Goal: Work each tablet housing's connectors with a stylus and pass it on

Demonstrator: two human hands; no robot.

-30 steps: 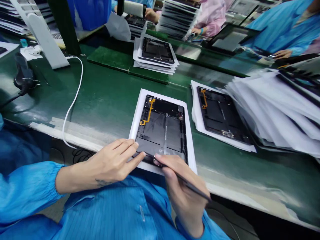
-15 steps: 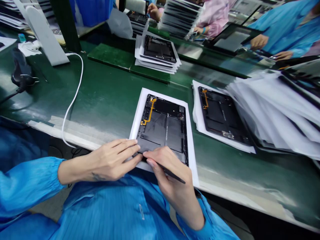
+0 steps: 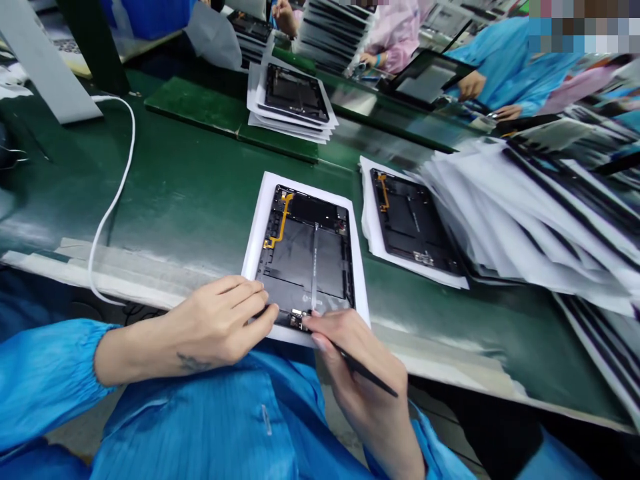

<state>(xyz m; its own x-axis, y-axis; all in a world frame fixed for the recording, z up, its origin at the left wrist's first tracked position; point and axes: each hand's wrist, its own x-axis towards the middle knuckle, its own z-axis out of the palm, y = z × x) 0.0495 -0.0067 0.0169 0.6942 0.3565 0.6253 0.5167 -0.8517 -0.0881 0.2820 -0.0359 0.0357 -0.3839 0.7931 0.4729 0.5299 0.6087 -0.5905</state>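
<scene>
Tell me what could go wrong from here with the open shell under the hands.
The slim dark tool in the right hand is held close to the small metallic parts at the shell's near edge; a slip might scratch or dislodge them.
The shell lies on a white sheet by the bench's front edge, so uneven pressure from the left hand could shift both.
</scene>
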